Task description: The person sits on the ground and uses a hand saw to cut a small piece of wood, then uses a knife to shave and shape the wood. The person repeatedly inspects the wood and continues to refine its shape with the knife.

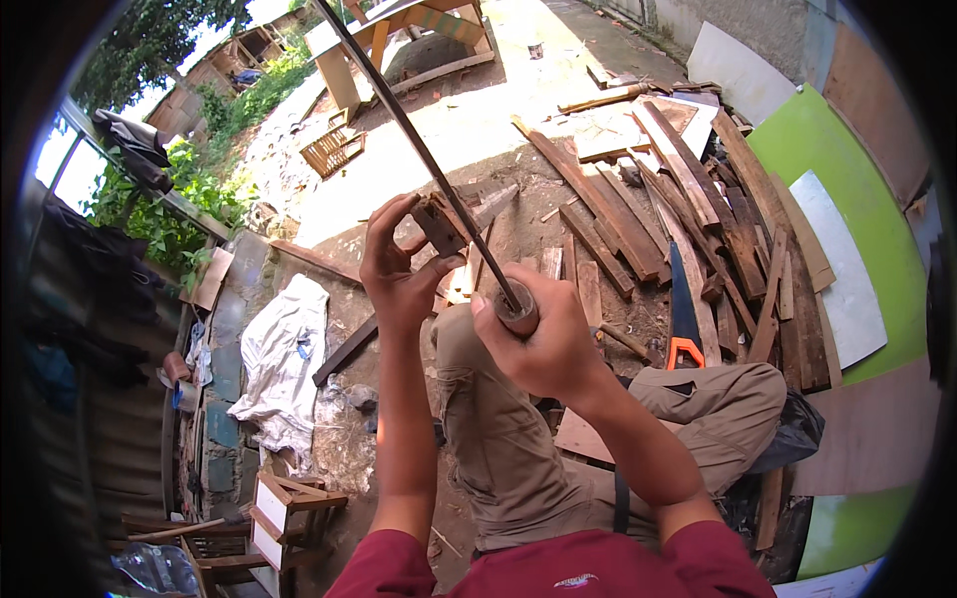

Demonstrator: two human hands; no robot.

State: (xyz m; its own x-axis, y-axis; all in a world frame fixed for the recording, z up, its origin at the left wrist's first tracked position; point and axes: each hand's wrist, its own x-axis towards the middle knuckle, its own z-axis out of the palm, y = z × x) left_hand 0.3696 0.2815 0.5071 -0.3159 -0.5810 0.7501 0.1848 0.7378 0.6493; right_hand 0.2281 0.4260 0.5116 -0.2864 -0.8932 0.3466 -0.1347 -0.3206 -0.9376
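Note:
My left hand [399, 274] is raised above my bent knee, its thumb and fingers closed on a small dark wooden block [439, 225]. My right hand [553, 334] wraps round the thick round handle [517, 317] of a tool with a long thin dark metal shaft [419, 145]. The shaft slants up and away to the left, past the top edge. It passes close to the block's right side; whether they touch I cannot tell. A handsaw [685, 294] with an orange handle lies on the ground beyond my right knee, among wood offcuts.
Old planks [618, 219] lie heaped at the right, beside a green board [817, 159] and a white sheet [842, 269]. A white cloth [284, 359] lies at the left, near a small wooden frame [284, 518]. A wooden workbench [399, 30] stands at the back.

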